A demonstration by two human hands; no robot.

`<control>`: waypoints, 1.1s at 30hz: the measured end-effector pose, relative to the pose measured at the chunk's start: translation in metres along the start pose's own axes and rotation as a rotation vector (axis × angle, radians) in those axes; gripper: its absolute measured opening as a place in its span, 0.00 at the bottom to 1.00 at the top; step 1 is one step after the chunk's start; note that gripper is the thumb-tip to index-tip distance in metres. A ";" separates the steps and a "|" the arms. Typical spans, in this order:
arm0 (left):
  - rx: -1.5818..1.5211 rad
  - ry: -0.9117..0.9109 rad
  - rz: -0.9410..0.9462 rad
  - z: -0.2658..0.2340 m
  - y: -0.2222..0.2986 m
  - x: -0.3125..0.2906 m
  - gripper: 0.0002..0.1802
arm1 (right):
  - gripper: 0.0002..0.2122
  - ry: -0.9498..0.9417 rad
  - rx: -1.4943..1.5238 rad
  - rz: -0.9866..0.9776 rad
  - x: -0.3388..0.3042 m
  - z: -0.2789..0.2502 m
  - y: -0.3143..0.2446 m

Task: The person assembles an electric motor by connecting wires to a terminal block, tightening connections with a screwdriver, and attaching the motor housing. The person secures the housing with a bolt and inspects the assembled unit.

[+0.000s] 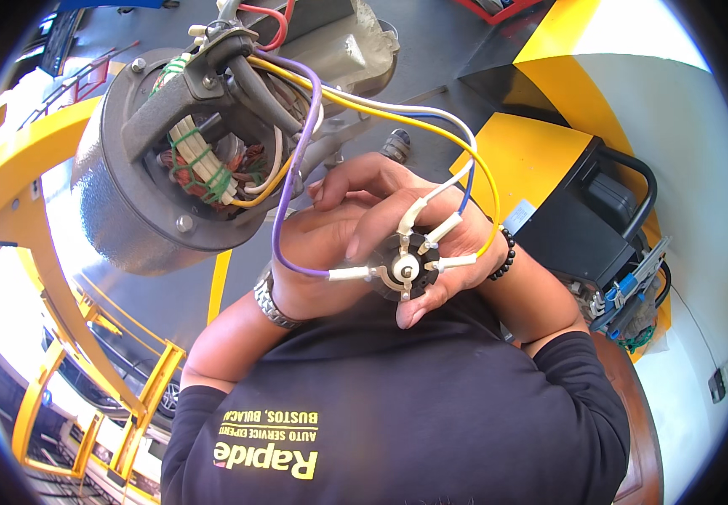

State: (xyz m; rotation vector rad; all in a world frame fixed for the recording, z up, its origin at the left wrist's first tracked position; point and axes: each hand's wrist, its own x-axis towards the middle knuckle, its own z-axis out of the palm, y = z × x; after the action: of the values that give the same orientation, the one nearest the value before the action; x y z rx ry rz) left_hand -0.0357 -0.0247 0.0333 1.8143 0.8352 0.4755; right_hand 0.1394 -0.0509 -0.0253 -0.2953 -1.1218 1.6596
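Observation:
My right hand [456, 231], a black bead bracelet at its wrist, is closed around a round black rotary switch [405, 268] with a white centre and metal terminals. Its thumb lies under the switch, and its other fingers curl over toward the left hand. My left hand [317, 252], wearing a silver watch [273, 301], is against the switch's left side; its fingers are mostly hidden behind the switch and right hand. Sleeved ends of a purple wire [278, 215], a yellow wire [492, 181], and white and blue wires meet the terminals.
The wires lead to a grey electric motor [141, 198] with exposed, green-tied windings, just left of my hands. A yellow and black machine [549, 164] with a black handle stands at right. Yellow metal framing [65, 295] rises at left. Tools and cables [633, 299] lie by the machine.

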 end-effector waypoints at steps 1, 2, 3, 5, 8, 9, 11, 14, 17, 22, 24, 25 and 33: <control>-0.003 0.005 0.000 0.001 0.001 0.000 0.21 | 0.28 0.010 0.013 0.003 -0.001 0.001 0.001; 0.083 -0.025 -0.029 -0.001 0.001 -0.003 0.21 | 0.28 0.019 0.025 0.007 -0.003 0.001 0.002; 0.083 -0.013 -0.032 0.000 0.004 -0.004 0.21 | 0.28 0.032 0.056 -0.008 -0.004 0.003 0.005; 0.075 -0.019 -0.024 0.000 0.010 -0.003 0.21 | 0.27 0.049 0.109 -0.026 -0.005 0.005 0.008; 0.027 -0.105 0.012 -0.008 0.006 -0.006 0.22 | 0.24 0.026 0.172 -0.016 -0.002 0.005 0.000; -0.008 -0.129 0.067 -0.010 0.003 -0.005 0.25 | 0.23 0.020 0.183 -0.024 -0.002 0.005 0.000; -0.017 -0.148 0.048 -0.009 0.002 -0.006 0.29 | 0.23 0.000 0.160 -0.054 -0.004 0.005 0.003; -0.030 -0.204 0.040 -0.009 0.001 -0.005 0.34 | 0.26 -0.078 0.095 -0.032 -0.003 0.000 -0.003; 0.026 -0.165 0.047 -0.005 0.004 -0.004 0.36 | 0.27 -0.107 0.079 -0.010 -0.001 -0.002 -0.006; 0.103 -0.078 0.156 -0.002 0.008 -0.003 0.34 | 0.27 -0.032 0.084 -0.020 -0.001 0.004 -0.006; 0.081 -0.124 0.133 -0.003 0.007 -0.003 0.33 | 0.27 -0.018 0.102 -0.015 0.001 0.006 -0.007; 0.044 -0.161 0.065 -0.004 0.008 -0.003 0.32 | 0.26 -0.018 0.099 -0.016 0.002 0.006 -0.008; -0.072 -0.185 0.054 -0.018 0.011 0.004 0.25 | 0.27 -0.126 0.030 -0.011 0.006 -0.001 -0.013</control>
State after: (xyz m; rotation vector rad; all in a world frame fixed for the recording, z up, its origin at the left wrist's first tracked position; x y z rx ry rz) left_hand -0.0419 -0.0127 0.0498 1.7877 0.6360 0.3606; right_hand 0.1456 -0.0453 -0.0137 -0.1670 -1.1886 1.7030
